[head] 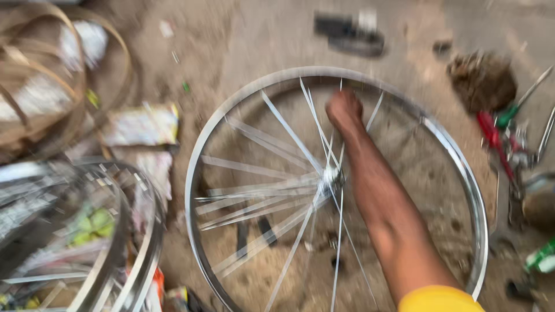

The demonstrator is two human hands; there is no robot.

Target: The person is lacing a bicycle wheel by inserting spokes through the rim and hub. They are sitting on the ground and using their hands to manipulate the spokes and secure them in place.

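Head view looks down on a bicycle wheel [243, 110] lying flat on the dirt floor [243, 40], its shiny metal rim taking up the middle of the scene and its thin spokes [272, 214] fanning out from the hub [332, 174]. One bare arm with a yellow sleeve [436, 299] comes in from the lower right and stretches across the wheel; I cannot say for sure which arm it is, though it reads as the right. Its hand [343, 108] sits among the spokes close to the far side of the rim, fingers curled in, but the blur keeps me from telling whether it grips a spoke or only touches it. No other hand shows.

To the left lie more metal rims [124, 231], stacked and overlapping, with brownish rusty hoops [34, 75] behind them and some crumpled papers [141, 124] between. At the right edge is a jumble of tools [500, 136] with red and green handles, near a brown clump [483, 81]. A dark object [350, 34] rests on the floor beyond the wheel.
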